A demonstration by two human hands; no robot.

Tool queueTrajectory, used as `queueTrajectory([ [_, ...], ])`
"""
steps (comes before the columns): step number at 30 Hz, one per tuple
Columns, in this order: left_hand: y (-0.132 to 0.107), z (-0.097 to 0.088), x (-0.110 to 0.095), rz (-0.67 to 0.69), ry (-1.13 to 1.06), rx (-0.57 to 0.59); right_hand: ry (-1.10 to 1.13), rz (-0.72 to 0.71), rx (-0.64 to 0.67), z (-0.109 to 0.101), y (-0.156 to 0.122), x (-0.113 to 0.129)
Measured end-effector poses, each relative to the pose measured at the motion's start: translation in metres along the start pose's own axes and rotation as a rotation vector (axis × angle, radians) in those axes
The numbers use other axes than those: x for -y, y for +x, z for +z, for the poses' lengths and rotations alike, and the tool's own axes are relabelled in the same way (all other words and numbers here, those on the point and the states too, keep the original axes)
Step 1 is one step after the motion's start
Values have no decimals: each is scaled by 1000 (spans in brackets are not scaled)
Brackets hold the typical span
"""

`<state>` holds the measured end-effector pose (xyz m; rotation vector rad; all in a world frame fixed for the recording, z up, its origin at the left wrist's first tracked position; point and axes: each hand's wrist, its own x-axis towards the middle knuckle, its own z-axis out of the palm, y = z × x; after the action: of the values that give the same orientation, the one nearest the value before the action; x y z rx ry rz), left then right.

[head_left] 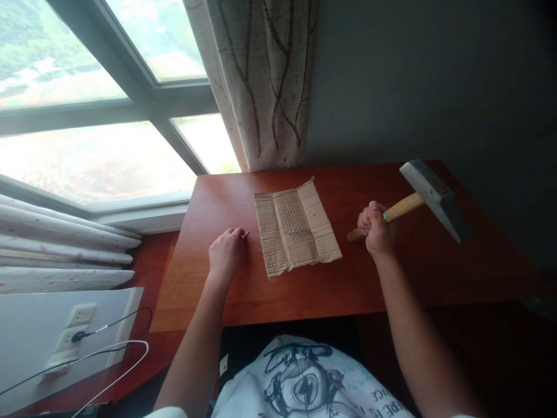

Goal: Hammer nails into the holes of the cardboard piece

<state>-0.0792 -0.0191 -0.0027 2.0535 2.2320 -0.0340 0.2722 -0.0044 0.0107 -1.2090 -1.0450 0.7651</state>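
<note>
My right hand (375, 227) is wrapped round the wooden handle of a hammer (433, 194), which is raised over the right side of the table. Its big metal head points away to the right. At the left, my left hand (226, 251) is closed in a pinch on a small thin metal piece that looks like a nail (246, 234). Between my hands lies a creased piece of cardboard (324, 229), flat on the table and apart from both. A dense grid of small dark points covers its middle, with short spikes showing along the near edge of the grid.
The reddish-brown wooden table (209, 203) stands against a wall. A patterned curtain (270, 87) hangs behind it, and a window (100, 162) is to the left. Lower left, a plug and cables (117, 345) run from wall sockets (82, 315).
</note>
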Motion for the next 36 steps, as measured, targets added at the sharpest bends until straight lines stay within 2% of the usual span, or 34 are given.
queueTrajectory([
  [7, -3, -2, 1, -5, -3, 4, -26, -18, 10, 0, -1, -1],
  [10, -3, -1, 3, -3, -76, -20, 28, -19, 9, 0, -2, 0],
  [12, -3, 0, 5, 10, -269, -81, 69, -21, 11, 0, -2, 1],
  [14, -5, -4, 4, 9, -624, -191, 97, -22, 11, 0, -2, 1],
  [17, -12, -18, -5, -16, -1185, -357, 96, -18, 5, -1, -2, 1],
  [19, -18, -31, -17, 2, -1359, -396, 51, -12, -2, -1, -2, 1],
  [20, -21, -37, -24, 25, -1393, -376, 30, -11, -6, -1, -2, 0],
  [23, -25, -47, -47, 152, -1323, -266, 53, -19, -8, -1, -2, -1],
  [27, -22, -40, -67, 231, -1103, -225, 144, -24, -8, 0, -2, -1],
  [31, -17, -30, -71, 223, -1030, -223, 170, -39, -5, -1, -3, -2],
  [36, -15, -26, -70, 233, -1006, -209, 153, -31, -13, -2, -3, -4],
])
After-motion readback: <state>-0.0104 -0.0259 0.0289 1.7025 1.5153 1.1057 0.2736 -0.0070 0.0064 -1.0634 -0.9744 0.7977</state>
